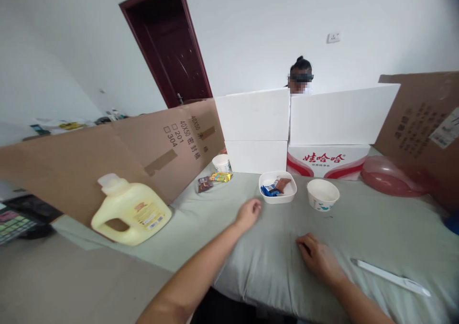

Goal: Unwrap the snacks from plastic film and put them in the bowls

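Note:
My left hand (248, 214) is closed with curled fingers, just off the near left corner of a white square bowl (278, 200); nothing shows in it. Inside that bowl lie a blue snack packet (269, 190) and a reddish-brown packet (283, 185). Lower on the right, my right hand (320, 259) rests on the green cloth, its fingers loosely bent and the thumb apart, holding nothing that I can see. Beyond it stands a white paper bowl (323, 195) with a blue-green print.
Left are a yellow jug (134, 211), a dark packet (204, 184), a yellow packet (220, 177) and a paper cup (222, 163). A white knife-like tool (390, 277) and a pink bowl (389, 178) lie right. Cardboard (168, 156) and white boxes (256, 118) wall the table; a person (300, 75) is behind.

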A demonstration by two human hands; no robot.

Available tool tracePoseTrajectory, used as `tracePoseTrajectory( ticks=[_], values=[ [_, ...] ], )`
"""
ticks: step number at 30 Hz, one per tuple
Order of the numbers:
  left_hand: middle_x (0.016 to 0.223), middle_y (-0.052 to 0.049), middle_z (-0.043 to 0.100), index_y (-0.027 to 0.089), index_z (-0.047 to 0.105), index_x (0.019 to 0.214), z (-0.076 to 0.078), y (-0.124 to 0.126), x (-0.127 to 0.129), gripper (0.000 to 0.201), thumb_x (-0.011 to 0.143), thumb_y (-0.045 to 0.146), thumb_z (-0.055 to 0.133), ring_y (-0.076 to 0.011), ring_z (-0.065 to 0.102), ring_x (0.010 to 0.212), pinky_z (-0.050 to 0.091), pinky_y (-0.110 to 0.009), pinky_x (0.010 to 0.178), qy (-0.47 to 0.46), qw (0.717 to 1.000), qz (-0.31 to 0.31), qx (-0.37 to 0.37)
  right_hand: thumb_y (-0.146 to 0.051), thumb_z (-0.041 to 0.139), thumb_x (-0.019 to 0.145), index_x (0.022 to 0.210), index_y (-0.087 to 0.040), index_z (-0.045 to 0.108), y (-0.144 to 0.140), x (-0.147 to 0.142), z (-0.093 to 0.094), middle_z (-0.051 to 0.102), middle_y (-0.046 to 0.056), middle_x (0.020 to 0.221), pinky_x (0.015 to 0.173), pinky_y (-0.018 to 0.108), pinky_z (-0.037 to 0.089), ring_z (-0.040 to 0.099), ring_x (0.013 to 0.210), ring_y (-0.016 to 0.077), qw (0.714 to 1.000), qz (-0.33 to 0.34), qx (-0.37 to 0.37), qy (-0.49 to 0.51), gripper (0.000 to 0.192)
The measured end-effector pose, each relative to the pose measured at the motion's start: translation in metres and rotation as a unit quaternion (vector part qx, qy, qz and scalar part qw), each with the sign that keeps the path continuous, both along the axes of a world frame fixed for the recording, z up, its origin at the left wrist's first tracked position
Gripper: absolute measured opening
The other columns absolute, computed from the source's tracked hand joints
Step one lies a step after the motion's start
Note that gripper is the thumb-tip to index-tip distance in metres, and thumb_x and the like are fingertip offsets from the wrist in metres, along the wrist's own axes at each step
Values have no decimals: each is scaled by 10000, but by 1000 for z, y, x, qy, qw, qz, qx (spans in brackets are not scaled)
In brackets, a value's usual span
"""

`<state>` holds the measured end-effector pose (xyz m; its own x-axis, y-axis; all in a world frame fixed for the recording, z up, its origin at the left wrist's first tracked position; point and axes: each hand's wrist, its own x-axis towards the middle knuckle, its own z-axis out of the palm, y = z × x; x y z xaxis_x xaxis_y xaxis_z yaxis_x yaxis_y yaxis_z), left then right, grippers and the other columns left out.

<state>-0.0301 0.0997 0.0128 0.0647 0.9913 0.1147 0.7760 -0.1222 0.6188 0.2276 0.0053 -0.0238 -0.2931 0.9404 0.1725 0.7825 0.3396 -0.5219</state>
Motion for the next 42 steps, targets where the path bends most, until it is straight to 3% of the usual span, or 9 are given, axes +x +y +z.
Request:
tracePoseTrajectory(
  ticks=[3, 6, 13, 20, 24, 28, 34, 38, 42],
  values=[
    [1417, -125, 436, 196, 616, 1176, 16, 51, -53, 327, 879, 231, 483, -300, 354, 1333, 296, -444, 1087, 80, 991, 108, 11, -249, 343, 921, 907, -251, 642, 1, -2, 3, 654, 43, 899, 709, 276, 450, 635, 796, 173, 1000, -2, 8, -2, 300],
    [1560, -79, 213, 240, 574, 1255, 19, 88, -91, 387, 883, 315, 494, -382, 113, 1427, 177, -563, 1115, 144, 973, 180, -19, -250, 345, 920, 897, -255, 639, 2, -3, 1, 652, 42, 883, 691, 273, 448, 633, 782, 174, 1000, -2, 11, -2, 295],
    [1578, -108, 165, 191, 431, 1396, 8, 128, -114, 520, 911, 377, 417, -340, 54, 1449, 165, -577, 1113, 233, 949, 196, -84, -239, 354, 923, 905, -260, 634, 4, -3, -1, 655, 27, 895, 678, 252, 435, 637, 786, 161, 1000, -6, 8, -15, 281],
    [1498, -135, 360, 167, 458, 1371, -3, 110, -110, 499, 908, 347, 414, -285, 247, 1407, 213, -462, 1119, 278, 945, 154, -79, -209, 366, 921, 911, -246, 633, 4, -3, 4, 658, 29, 906, 706, 253, 429, 642, 814, 162, 1000, 0, 9, -14, 270],
    [1540, -106, 273, 240, 468, 1370, -2, 102, -115, 501, 908, 427, 421, -324, 178, 1423, 192, -491, 1115, 285, 941, 169, -67, -210, 367, 922, 913, -247, 636, 2, -4, 3, 656, 32, 902, 682, 256, 424, 643, 797, 166, 999, -9, 13, -34, 272],
    [1584, -49, 156, 299, 496, 1348, 2, 121, -120, 488, 908, 488, 405, -388, 54, 1437, 173, -565, 1103, 273, 940, 192, -75, -222, 348, 928, 919, -250, 630, 2, -5, 1, 647, 33, 900, 679, 253, 425, 641, 788, 162, 999, -10, 16, -43, 284],
    [1518, -143, 320, 164, 464, 1367, 7, 142, -115, 500, 905, 351, 433, -325, 222, 1415, 237, -495, 1107, 256, 948, 182, -60, -240, 330, 926, 918, -251, 630, 3, -4, 3, 640, 37, 884, 694, 267, 431, 633, 791, 171, 1000, -4, -4, -15, 300],
    [1419, -146, 472, 124, 534, 1292, 10, 113, -109, 427, 884, 204, 437, -272, 348, 1361, 230, -439, 1126, 237, 961, 144, -8, -239, 335, 922, 914, -245, 633, 5, -4, 2, 639, 35, 888, 703, 272, 426, 631, 802, 173, 1000, -1, -15, -9, 298],
    [1313, -98, 579, 149, 634, 1153, 9, 52, -94, 337, 860, 185, 470, -207, 463, 1273, 286, -328, 1115, 194, 974, 110, 51, -230, 351, 916, 927, -234, 643, 6, -3, 3, 650, 32, 898, 713, 269, 423, 635, 818, 173, 1000, -1, -9, -13, 292]
  ],
)
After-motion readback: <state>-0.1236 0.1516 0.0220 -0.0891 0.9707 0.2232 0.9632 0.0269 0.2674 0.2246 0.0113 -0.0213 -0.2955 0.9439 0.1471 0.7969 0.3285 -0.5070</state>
